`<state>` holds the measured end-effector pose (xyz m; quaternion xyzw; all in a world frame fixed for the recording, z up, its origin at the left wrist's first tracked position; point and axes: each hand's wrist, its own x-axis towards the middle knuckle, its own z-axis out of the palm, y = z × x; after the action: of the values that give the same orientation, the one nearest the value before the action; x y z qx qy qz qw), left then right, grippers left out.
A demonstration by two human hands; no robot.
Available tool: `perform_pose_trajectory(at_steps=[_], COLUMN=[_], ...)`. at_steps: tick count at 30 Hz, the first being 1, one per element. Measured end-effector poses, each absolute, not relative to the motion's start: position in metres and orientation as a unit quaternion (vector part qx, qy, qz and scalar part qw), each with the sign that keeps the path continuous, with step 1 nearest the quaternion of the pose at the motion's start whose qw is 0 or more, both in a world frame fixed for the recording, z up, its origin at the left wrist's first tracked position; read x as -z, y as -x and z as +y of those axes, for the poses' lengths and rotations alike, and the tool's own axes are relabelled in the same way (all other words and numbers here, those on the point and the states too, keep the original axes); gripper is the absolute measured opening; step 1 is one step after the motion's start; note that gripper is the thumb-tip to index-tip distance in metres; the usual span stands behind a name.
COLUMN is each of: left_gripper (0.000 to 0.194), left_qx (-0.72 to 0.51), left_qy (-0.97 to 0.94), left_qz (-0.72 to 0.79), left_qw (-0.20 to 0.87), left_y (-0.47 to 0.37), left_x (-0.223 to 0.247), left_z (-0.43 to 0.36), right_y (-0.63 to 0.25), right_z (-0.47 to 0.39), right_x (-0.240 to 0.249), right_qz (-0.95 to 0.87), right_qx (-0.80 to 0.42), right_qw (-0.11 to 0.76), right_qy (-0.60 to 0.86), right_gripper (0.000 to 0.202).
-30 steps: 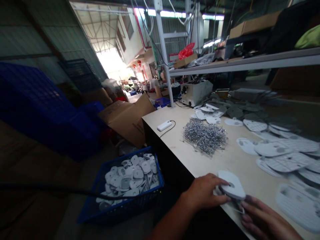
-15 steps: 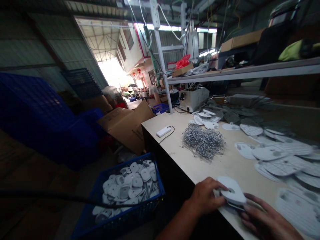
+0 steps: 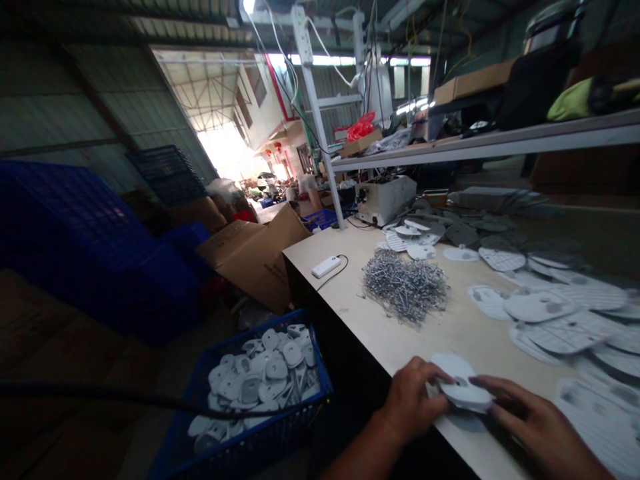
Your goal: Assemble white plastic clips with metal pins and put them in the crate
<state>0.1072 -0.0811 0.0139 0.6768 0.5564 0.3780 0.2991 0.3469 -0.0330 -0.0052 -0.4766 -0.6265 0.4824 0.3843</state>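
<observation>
A white rounded plastic plate (image 3: 463,383) with a small hole in its middle is held between both hands just over the table's front edge. My left hand (image 3: 413,393) pinches its left side between thumb and fingers. On the right side, my right hand (image 3: 530,417) grips the rim with its fingertips and thumb. The plate looks thick at its near edge; whether it is two stacked pieces I cannot tell. Beyond the hands lies a heap of metal screws (image 3: 405,283). Flat white plates (image 3: 543,303) are spread over the table to the right.
A blue crate (image 3: 320,363) full of white plastic pieces stands below the table's left edge. On the tabletop (image 3: 345,310) lies a white power bank (image 3: 326,267) with a cable. A shelf (image 3: 480,143) spans the back. A cardboard box (image 3: 255,257) stands left.
My right hand has come up from the plate's lower right edge onto its rim. The plate has tipped, so its near edge shows more. My left hand has barely moved.
</observation>
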Motion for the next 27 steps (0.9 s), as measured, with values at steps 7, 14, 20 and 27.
perform_pose_trajectory(at_steps=[7,14,20,27], left_gripper=[0.037,0.048,0.1,0.086], left_qx=[-0.408,-0.395,-0.479,-0.533], left_qy=[-0.631,-0.625,-0.408,-0.371], left_qz=[0.589,0.578,0.529,0.393], left_qw=[0.296,0.346,0.568,0.651], left_y=[-0.123,-0.115,-0.086,-0.1], left_x=[-0.007,-0.017,-0.025,-0.027], left_z=[-0.079,-0.082,-0.119,-0.153], right_y=[-0.341,-0.344,-0.341,-0.305], right_z=[-0.033,-0.037,-0.059,-0.08], right_x=[0.003,0.001,-0.017,-0.041], right_qz=[-0.646,-0.598,-0.554,-0.642], right_qx=[-0.434,-0.476,-0.49,-0.466], right_qw=[0.392,0.406,0.455,0.443], right_qy=[0.491,0.502,0.495,0.418], right_gripper=[0.04,0.042,0.044,0.034])
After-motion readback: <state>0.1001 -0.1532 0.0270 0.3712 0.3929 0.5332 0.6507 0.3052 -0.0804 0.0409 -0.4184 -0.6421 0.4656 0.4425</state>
